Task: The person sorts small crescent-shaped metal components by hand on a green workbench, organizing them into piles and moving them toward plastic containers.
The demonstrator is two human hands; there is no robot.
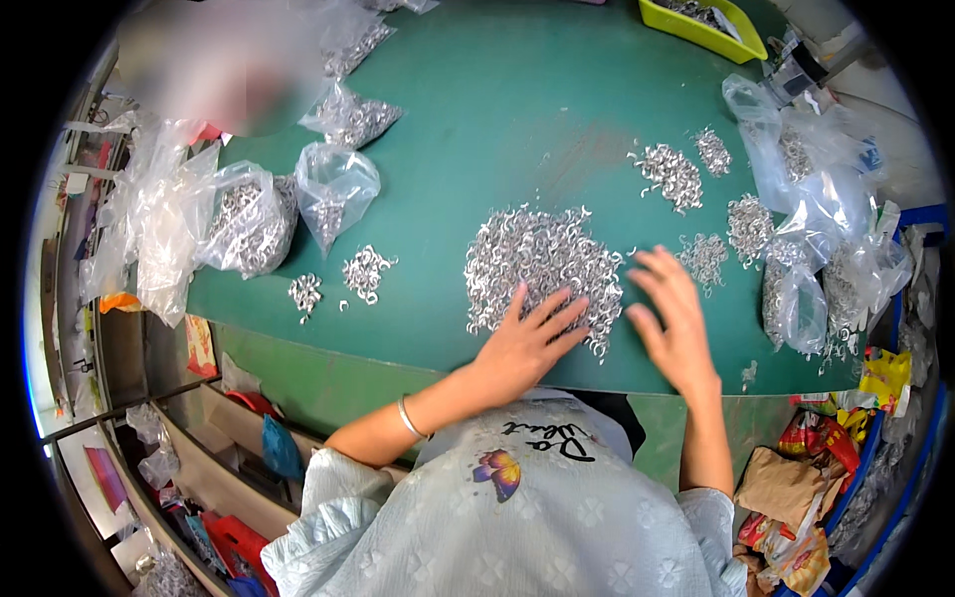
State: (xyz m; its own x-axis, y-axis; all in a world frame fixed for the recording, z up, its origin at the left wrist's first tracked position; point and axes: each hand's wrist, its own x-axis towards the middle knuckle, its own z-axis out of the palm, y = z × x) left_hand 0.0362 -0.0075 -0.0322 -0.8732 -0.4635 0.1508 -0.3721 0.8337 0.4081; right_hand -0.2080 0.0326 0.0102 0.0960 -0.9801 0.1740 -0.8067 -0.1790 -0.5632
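Observation:
A large heap of small silvery curved metal pieces [542, 261], hook-like in shape, lies in front of me on the green table. My left hand [525, 346] rests on the heap's near edge, its fingers spread over the pieces. Just right of the heap is my right hand [670, 326], thumb and fingers apart, with nothing visible in it. One or two loose pieces lie close to its fingertips. Beyond that hand are smaller piles: a greyish one [704, 261], a brighter one [750, 227] and a wider one [670, 177].
Clear plastic bags of metal pieces stand at the left [254, 224] and right [841, 269]. Two small piles, one of them here [366, 274], lie left of the heap. A yellow-green tray [711, 38] sits at the far right. A blurred person is at the far left.

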